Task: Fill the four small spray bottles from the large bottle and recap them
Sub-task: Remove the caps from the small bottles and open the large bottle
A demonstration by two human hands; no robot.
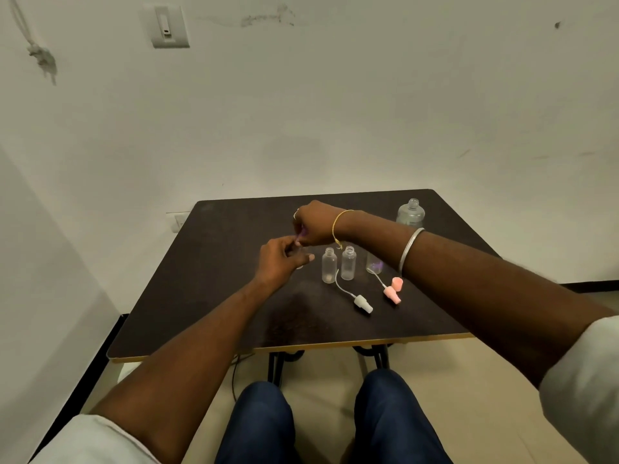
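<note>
Small spray bottle (300, 265), seemingly light and slick, suits a grip round its body: left hand (279, 262) holds it, right hand (315, 226) pinches its purple cap (302, 233).

A plain, sparsely furnished room is indicated. A scuffed white wall (335, 112) with a switch plate (169, 26) at 11 o'clock is seen behind a dark table (217, 262) on beige flooring (328, 380).

Dark table (207, 296): small bottles (329, 266) upright mid-table, large bottle (410, 214) far right. White cap (363, 303) and pink cap (392, 292) lie nearer.
</note>
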